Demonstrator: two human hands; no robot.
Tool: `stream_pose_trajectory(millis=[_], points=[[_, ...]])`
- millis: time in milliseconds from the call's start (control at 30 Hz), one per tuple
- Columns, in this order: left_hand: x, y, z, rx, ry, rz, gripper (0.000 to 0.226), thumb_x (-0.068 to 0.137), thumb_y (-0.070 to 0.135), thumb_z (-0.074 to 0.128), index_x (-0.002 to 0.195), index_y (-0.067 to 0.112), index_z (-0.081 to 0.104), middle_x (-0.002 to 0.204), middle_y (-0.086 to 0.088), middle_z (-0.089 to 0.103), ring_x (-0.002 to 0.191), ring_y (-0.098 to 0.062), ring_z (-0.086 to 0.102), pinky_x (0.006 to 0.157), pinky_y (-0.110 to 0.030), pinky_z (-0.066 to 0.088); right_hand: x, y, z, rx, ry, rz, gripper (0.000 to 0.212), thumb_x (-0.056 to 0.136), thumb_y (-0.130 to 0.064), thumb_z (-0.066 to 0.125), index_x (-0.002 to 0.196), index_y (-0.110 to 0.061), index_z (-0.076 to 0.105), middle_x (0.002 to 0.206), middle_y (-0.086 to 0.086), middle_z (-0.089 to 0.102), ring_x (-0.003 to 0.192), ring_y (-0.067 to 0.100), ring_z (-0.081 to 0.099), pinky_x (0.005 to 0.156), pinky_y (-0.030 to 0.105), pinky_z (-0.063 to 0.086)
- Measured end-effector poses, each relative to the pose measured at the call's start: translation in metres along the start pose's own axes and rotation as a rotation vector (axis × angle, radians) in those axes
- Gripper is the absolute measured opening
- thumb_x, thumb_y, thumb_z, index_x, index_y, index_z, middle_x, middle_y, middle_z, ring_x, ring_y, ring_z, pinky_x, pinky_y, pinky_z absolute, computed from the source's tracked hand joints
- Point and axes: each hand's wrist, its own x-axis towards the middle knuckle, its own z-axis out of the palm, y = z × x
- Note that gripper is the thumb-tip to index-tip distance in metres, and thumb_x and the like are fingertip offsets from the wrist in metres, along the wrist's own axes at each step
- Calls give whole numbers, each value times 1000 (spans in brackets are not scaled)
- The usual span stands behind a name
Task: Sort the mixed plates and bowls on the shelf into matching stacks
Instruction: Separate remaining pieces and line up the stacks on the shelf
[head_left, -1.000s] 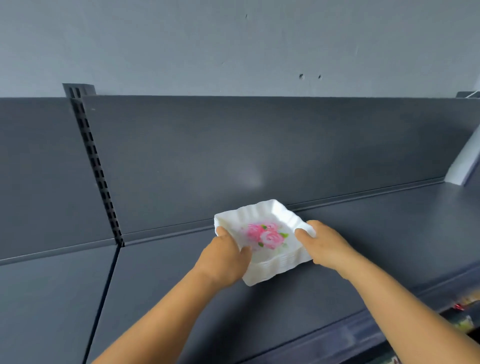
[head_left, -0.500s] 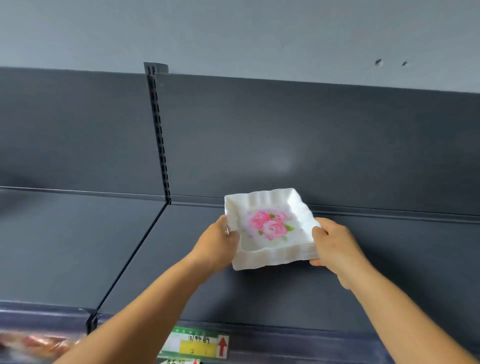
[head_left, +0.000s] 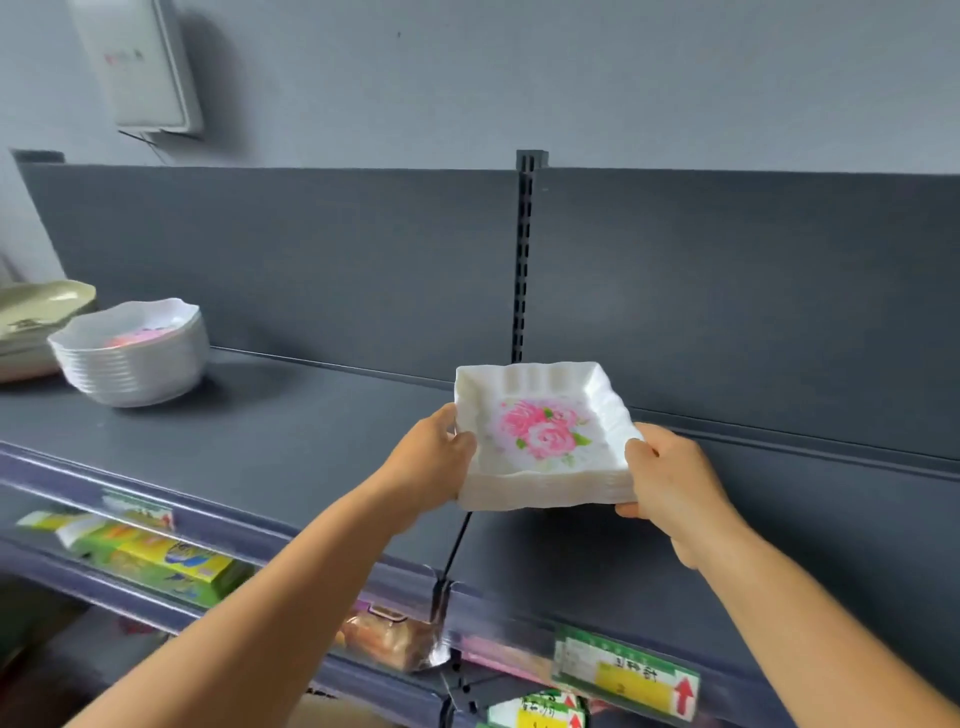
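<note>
A stack of white square plates (head_left: 540, 447) with wavy rims and a pink rose print is held just above the dark grey shelf (head_left: 311, 441), over the seam between two shelf sections. My left hand (head_left: 431, 457) grips its left edge and my right hand (head_left: 670, 478) grips its right edge. Far left on the shelf stands a stack of white scalloped bowls (head_left: 132, 353) with a pink print inside. Behind it, at the frame's left edge, lies a stack of pale green plates (head_left: 36, 312), partly cut off.
A slotted upright (head_left: 524, 249) divides the shelf's dark back panel. A white box (head_left: 140, 67) hangs on the wall at upper left. Below the shelf's front lip are price labels (head_left: 628, 675) and packaged goods (head_left: 161, 561) on a lower shelf.
The view has swung left, bringing the bowl stack and green plates into sight. Both hands have carried the square plates leftward along the shelf, now over the section seam.
</note>
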Motion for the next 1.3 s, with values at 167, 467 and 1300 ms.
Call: stream_pose_trajectory(millis=[167, 467, 1300], points=[[8, -39, -82, 19, -22, 0, 36, 90, 17, 37, 118, 23, 58, 105, -9, 68, 94, -34, 69, 79, -49, 59, -11, -32, 82, 38, -18, -6, 32, 95, -12, 33, 107, -26, 59, 99, -3, 63, 88, 21, 62, 73, 40, 60], [31, -99, -204, 17, -20, -44, 37, 93, 13, 37, 119, 23, 60, 110, -8, 67, 89, -27, 64, 82, -45, 58, -28, -80, 213, 58, -46, 33, 22, 97, -14, 33, 105, -21, 53, 99, -1, 60, 88, 21, 60, 76, 42, 60], [99, -153, -290, 616, 226, 256, 20, 95, 21, 40, 81, 19, 55, 85, -2, 58, 92, -32, 50, 65, -35, 40, 7, -118, 329, -701, -20, -314, 63, 95, -49, 40, 145, -14, 27, 150, 3, 30, 138, 25, 26, 112, 38, 24]])
